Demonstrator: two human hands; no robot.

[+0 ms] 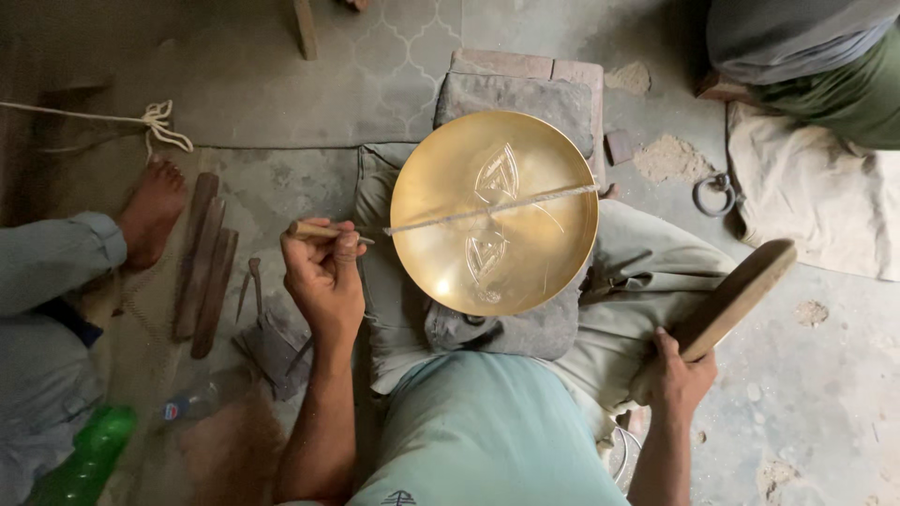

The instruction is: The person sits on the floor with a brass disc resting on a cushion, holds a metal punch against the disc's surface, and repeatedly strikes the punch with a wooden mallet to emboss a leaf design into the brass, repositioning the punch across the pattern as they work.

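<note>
Gripping chisel (pixel 319 230) beside brass plate (pixel 494 213)

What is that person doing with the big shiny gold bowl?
A person sits on the floor with a brass bowl on a padded block. The left hand holds a thin wooden-handled tool beside the bowl's rim. The right hand grips a wooden paddle, away from the bowl. A metal rod lies across the bowl, which has leaf shapes cut in.

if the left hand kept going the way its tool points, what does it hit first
Probably the brass bowl: the left hand aims its thin tool rightward at the bowl's near rim, beside the end of the metal rod. Depth is unclear.
</note>
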